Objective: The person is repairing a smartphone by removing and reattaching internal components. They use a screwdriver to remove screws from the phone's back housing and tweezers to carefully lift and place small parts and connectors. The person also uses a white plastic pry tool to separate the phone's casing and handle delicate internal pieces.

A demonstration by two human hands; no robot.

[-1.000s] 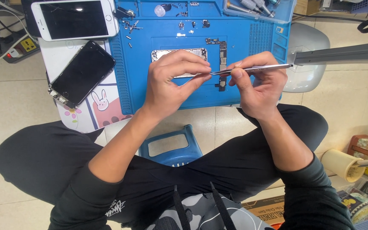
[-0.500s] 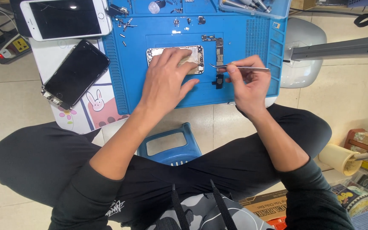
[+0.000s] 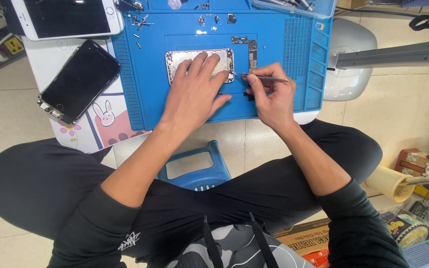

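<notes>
My left hand (image 3: 194, 92) lies flat, fingers spread, pressing on an opened phone housing (image 3: 175, 62) that rests on a blue repair mat (image 3: 294, 44). My right hand (image 3: 269, 97) pinches metal tweezers (image 3: 259, 76), their tip touching the housing's right edge near my left fingertips. A small circuit board (image 3: 250, 49) lies just right of the housing. Tiny screws and parts (image 3: 140, 22) are scattered along the mat's top.
A white phone (image 3: 65, 17) and a black phone screen (image 3: 78, 79) lie left of the mat on a low white table (image 3: 50, 54). A blue plastic stool (image 3: 194, 168) stands between my legs. A power strip (image 3: 1, 49) is at far left; clutter sits at lower right.
My left hand slid up the mat onto the phone housing. My right hand brought the tweezers up and left until the tip met the housing's edge. The view shifted slightly.
</notes>
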